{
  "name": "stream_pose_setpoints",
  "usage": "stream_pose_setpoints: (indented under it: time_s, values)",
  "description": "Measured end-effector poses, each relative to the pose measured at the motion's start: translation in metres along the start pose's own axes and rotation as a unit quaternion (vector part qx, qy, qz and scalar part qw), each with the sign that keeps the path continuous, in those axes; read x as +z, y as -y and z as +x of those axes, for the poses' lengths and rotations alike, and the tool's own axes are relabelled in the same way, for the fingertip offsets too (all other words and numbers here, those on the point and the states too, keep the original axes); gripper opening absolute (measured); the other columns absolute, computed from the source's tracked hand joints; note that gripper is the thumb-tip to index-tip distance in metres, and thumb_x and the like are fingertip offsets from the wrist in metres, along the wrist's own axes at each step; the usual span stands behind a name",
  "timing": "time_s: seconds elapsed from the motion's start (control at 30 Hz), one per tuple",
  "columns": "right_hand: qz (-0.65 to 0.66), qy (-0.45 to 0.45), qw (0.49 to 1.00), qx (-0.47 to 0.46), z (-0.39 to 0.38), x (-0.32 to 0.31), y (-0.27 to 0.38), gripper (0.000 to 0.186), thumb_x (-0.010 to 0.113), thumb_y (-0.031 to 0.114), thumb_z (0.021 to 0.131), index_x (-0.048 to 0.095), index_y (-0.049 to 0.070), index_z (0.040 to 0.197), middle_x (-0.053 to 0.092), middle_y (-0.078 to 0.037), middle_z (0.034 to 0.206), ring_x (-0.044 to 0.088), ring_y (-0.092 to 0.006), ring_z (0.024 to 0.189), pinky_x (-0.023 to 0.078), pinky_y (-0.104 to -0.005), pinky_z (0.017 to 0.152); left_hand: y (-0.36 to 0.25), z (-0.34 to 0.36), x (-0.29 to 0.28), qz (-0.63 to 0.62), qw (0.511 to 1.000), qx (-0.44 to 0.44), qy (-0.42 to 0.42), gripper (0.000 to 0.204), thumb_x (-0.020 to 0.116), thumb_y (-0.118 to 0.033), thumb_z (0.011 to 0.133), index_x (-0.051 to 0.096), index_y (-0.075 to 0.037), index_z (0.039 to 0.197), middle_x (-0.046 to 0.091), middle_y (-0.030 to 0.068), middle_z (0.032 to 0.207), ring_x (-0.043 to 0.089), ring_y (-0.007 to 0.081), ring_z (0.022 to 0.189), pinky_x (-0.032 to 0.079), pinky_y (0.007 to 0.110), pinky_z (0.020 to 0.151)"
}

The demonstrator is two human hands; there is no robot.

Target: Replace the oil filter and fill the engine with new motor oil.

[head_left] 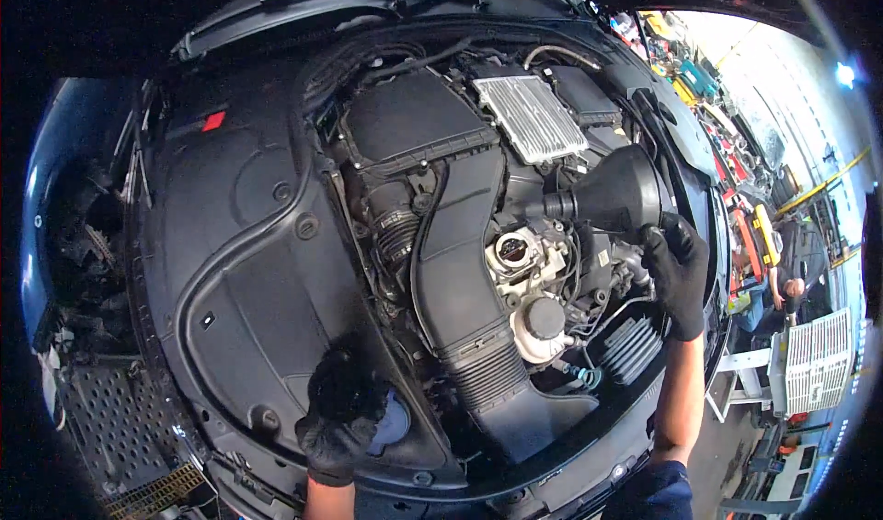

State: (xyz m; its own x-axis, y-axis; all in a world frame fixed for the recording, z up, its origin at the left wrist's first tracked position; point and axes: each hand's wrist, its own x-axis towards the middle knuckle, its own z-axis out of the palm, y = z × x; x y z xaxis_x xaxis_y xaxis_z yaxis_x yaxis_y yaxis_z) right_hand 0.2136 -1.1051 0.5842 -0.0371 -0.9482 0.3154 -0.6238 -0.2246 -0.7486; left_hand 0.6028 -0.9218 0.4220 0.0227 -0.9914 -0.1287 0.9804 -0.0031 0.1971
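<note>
My right hand [676, 267], in a black glove, is closed on the wide rim of a black funnel [618, 194]. The funnel is tipped on its side above the engine, its narrow end towards the left. Below that end is an uncapped round opening [513, 251] in the metal engine part. My left hand [338, 428], also gloved, is at the front left over the black plastic cover [267, 327]. Its fingers are curled at a dark, rounded shape that merges with the glove, so I cannot make out what it is. A blue cap [393, 423] shows partly behind this hand.
A white reservoir with a black cap [543, 320] sits near a broad black air duct [460, 262]. Behind are a finned silver module [531, 117] and a black box [409, 115]. Outside the car, at right, are another person [798, 262] and a white grille-like panel [817, 364].
</note>
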Motion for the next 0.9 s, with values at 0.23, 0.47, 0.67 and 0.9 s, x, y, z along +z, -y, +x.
stream_pose_setpoints:
  time_s: [0.23, 0.47, 0.67, 0.9]
  values:
    - [-0.232, 0.082, 0.962, -0.116, 0.014, 0.024, 0.013, 0.023, 0.069, 0.018, 0.092, 0.068, -0.002, 0.105, 0.071, -0.015, 0.085, 0.067, -0.024, 0.07, 0.051, -0.0335, 0.068, -0.008, 0.003, -0.019, -0.102, 0.989, 0.027, -0.102, 0.091, 0.051, -0.063, 0.088, 0.032, -0.004, 0.155, 0.028, 0.0165, 0.162, 0.028, 0.0357, 0.148, 0.027, 0.055, 0.119]
    - [-0.309, 0.162, 0.908, -0.231, 0.019, 0.026, 0.024, 0.021, 0.069, 0.011, 0.082, 0.065, 0.006, 0.102, 0.066, -0.016, 0.09, 0.065, -0.0388, 0.078, 0.052, -0.0447, 0.066, -0.004, 0.003, 0.002, -0.048, 0.996, 0.009, -0.073, 0.06, 0.044, -0.034, 0.098, 0.037, -0.007, 0.151, 0.038, 0.0128, 0.156, 0.044, 0.0329, 0.138, 0.039, 0.052, 0.113]
    - [-0.316, 0.19, 0.883, -0.289, 0.029, 0.037, 0.029, 0.018, 0.069, 0.01, 0.083, 0.066, 0.005, 0.1, 0.063, -0.015, 0.088, 0.063, -0.0366, 0.076, 0.049, -0.0443, 0.066, -0.003, 0.003, -0.001, 0.007, 0.999, 0.007, 0.047, 0.081, 0.067, -0.03, 0.084, 0.032, -0.006, 0.153, 0.034, 0.0147, 0.158, 0.038, 0.0356, 0.142, 0.035, 0.054, 0.116]
    - [-0.356, 0.227, 0.857, -0.295, 0.017, 0.037, 0.035, 0.029, 0.065, 0.01, 0.078, 0.064, 0.013, 0.107, 0.063, -0.009, 0.096, 0.067, -0.0318, 0.085, 0.054, -0.0429, 0.073, -0.004, 0.002, -0.001, -0.014, 1.0, -0.007, -0.006, 0.09, 0.071, -0.027, 0.076, 0.031, -0.005, 0.154, 0.035, 0.0154, 0.158, 0.037, 0.037, 0.143, 0.035, 0.054, 0.117]
